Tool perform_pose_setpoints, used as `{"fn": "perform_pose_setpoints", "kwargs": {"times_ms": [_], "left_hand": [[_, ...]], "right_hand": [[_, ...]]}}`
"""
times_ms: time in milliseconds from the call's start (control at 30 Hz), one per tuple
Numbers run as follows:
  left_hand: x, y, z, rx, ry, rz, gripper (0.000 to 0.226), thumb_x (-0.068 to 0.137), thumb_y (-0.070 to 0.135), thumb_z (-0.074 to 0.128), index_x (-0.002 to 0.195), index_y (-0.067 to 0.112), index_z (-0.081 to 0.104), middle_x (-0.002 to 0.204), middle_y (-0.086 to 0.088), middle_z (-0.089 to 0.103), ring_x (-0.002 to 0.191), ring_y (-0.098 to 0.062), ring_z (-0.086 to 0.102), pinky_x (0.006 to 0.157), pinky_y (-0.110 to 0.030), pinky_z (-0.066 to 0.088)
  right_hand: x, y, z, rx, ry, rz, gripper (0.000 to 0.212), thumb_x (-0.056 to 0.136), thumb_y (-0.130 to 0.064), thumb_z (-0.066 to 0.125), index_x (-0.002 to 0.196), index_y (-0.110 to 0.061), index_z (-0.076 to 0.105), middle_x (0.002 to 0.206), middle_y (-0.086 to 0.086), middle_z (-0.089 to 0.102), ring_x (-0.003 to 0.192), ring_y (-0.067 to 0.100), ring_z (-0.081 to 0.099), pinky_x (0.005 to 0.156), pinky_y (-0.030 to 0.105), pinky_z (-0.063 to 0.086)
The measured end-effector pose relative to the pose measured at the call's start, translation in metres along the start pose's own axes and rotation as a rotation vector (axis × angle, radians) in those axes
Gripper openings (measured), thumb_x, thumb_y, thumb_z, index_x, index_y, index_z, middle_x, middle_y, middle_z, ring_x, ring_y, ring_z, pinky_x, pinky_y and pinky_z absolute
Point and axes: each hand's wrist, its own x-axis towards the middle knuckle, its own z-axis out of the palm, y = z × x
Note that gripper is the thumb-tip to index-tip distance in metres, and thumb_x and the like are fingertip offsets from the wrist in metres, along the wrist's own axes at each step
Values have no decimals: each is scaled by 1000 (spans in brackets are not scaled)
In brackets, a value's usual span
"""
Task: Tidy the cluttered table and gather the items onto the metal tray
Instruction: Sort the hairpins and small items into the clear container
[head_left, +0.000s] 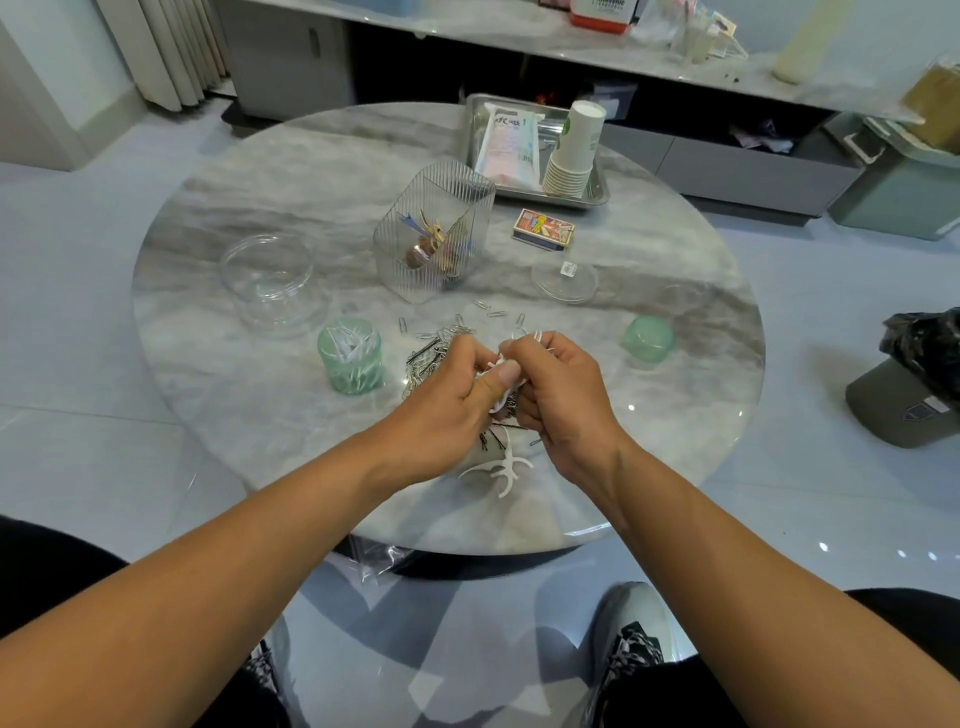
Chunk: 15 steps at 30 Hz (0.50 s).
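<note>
At the centre of the frame, both hands meet over a heap of small clutter on the round table (249, 415). The left hand (447, 400) and the right hand (558, 395) each have their fingers curled round a bundle of white floss picks (501, 371), the left thumb pressing on top of the bundle. More picks (501, 470) lie loose on the table just below the hands, and a scatter of paper clips (441, 338) and dark hairpins (491, 439) spreads under and above them.

The picks look light, thin and springy, with forked heads that snag on each other and on the pins; a pinch across the handles, all turned one way, seems the surest hold. Clips and pins are tiny, slick on the polished stone, and probably easier swept into a pile than picked singly.

Left of centre stands a green jar (352, 358) already holding picks, its likely lid (648, 338) at centre right. A clear tub (270, 283) sits at the left, its flat lid (565, 283) right of the ribbed container (434, 234); both look rigid but slippery.

The tray (597, 195) sits in the upper middle, holding a packet (506, 148) and stacked cups (574, 150), with a matchbox (543, 229) just below it.
</note>
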Motion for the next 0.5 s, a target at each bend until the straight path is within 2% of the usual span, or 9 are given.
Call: {"fn": "perform_pose_setpoints", "kwargs": {"times_ms": [100, 167, 200, 333, 400, 500], "left_hand": [[1, -1, 1, 16, 20, 37, 24, 106, 43, 42, 95, 22, 42, 84, 5, 49, 66, -8, 43, 67, -36, 40], [2, -2, 2, 43, 7, 57, 22, 107, 42, 40, 92, 25, 40, 86, 10, 48, 67, -3, 45, 69, -33, 40], [2, -3, 3, 74, -1, 69, 22, 106, 42, 40, 92, 26, 39, 87, 10, 49, 67, 0, 46, 69, -32, 40], [2, -5, 6, 125, 30, 87, 25, 103, 46, 46, 92, 24, 40, 82, 7, 52, 66, -2, 46, 65, -33, 42], [3, -6, 9, 14, 106, 41, 27, 101, 49, 50, 94, 24, 42, 78, 7, 51, 62, -5, 45, 63, -34, 40], [4, -5, 11, -145, 173, 5, 23, 100, 47, 54, 97, 26, 47, 84, 11, 55, 57, 0, 47, 62, -29, 37]], "right_hand": [[1, 3, 1, 71, -54, 95, 20, 90, -28, 69, 79, -18, 57, 45, -8, 33, 35, 6, 24, 36, 18, 21], [-2, 5, 3, 90, -61, 135, 25, 91, -37, 71, 86, -15, 60, 44, -8, 31, 35, 6, 21, 36, 18, 19], [-3, 6, 4, 110, -42, 146, 26, 91, -37, 71, 83, -15, 60, 43, -8, 33, 34, 6, 22, 35, 18, 19], [-6, 4, 7, 213, 41, 143, 21, 92, -22, 69, 76, -16, 56, 44, -7, 46, 31, 3, 35, 31, 18, 24], [-6, 3, 9, 220, 82, 110, 20, 92, -15, 67, 79, -16, 53, 45, -7, 50, 32, 3, 43, 31, 17, 30], [-6, 5, 10, 212, 101, 65, 22, 92, -13, 66, 76, -16, 51, 48, -6, 51, 36, 5, 49, 33, 18, 36]]}}
